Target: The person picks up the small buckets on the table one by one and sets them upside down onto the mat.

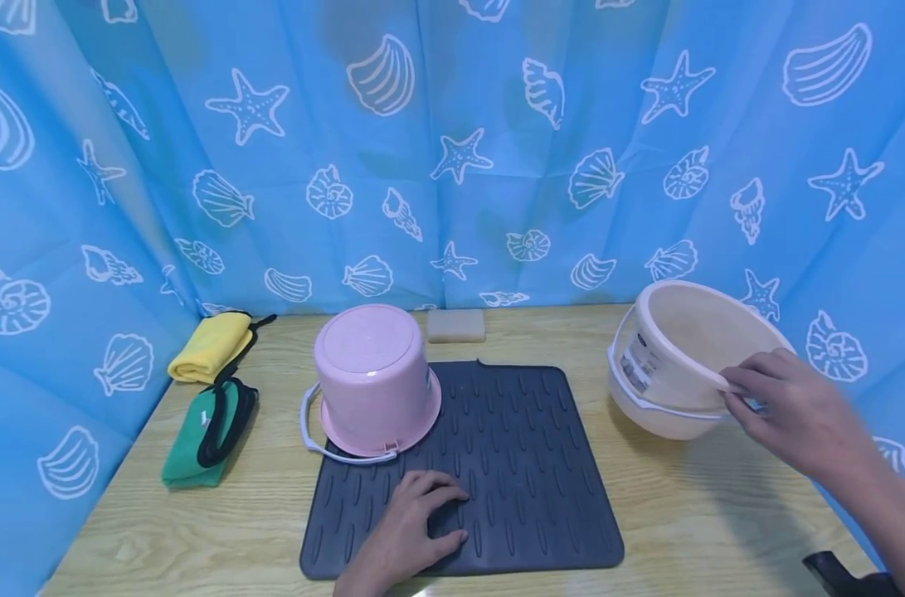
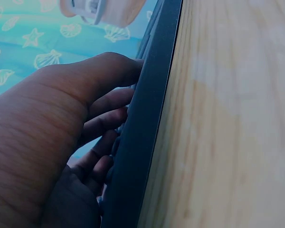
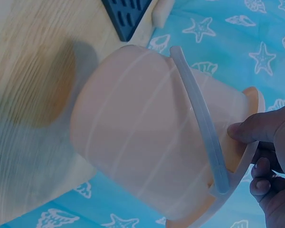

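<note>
Has a bare left hand (image 1: 407, 526) with slender fingers (image 1: 445, 495); shows fine creases lining the skin toward the wrist (image 2: 19, 142). Has a likewise bare right hand (image 1: 791, 406), slightly blurred in the head view, with rounded fingertips (image 3: 235, 130). Runs back into a smooth, bare right forearm (image 1: 888, 518). Near that forearm, a stubby black fitting (image 1: 833, 572), cut off at the lower edge, too partial to tell whether worn.

Tabletop (image 1: 235, 539), curtain (image 1: 452, 207) behind, mat (image 1: 527, 473) mid-table.
Upturned bucket (image 1: 370, 381) on mat's back left, overhanging its edge; block (image 1: 455, 327) behind mat; front cloth (image 1: 189, 439) and rear cloth (image 1: 210, 347) left of bucket; left hand (image 1: 413, 526) on mat's front half; right of mat, second bucket (image 1: 669, 373), rim in right hand (image 1: 791, 410).
</note>
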{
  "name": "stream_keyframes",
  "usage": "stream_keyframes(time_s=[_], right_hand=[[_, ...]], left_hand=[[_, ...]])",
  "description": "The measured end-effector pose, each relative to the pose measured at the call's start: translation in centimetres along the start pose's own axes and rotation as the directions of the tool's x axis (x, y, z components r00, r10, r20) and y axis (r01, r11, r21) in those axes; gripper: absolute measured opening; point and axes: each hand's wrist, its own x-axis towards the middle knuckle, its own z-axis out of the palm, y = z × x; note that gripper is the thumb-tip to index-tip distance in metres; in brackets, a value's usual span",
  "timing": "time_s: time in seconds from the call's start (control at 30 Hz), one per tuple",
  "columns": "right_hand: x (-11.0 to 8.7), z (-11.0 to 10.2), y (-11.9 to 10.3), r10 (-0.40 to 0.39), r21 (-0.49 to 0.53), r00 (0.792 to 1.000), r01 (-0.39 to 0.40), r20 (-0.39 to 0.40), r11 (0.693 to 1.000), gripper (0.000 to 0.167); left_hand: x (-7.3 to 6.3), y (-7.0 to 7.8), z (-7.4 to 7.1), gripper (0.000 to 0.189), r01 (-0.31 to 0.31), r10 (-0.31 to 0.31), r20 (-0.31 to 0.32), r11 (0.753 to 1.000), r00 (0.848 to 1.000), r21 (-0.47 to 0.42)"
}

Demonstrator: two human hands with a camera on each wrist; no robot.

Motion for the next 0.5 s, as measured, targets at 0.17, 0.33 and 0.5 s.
stream_keyframes(time_s=[0.17,0.33,0.5], right_hand=[[0.9,0.4,-0.5,-0.024,0.041,1.000,0.024,-0.007,0.999,0.074],[1.9,0.8,-1.1,-0.052,0.086,0.998,0.054,-0.023,0.995,0.067],[2.4,1.1,-1.8,-0.072,0.083,0.997,0.075,-0.041,0.994,0.067]], left_hand=[[0.0,0.0,-0.2,0.035,0.008,-0.008,0.008,1.000,1.000,-0.003],[0.1,-0.1,-0.2,0.035,0.009,-0.009,0.005,1.000,1.000,-0.005],[0.1,0.0,-0.1,0.035,0.010,-0.010,0.016,1.000,1.000,-0.008]])
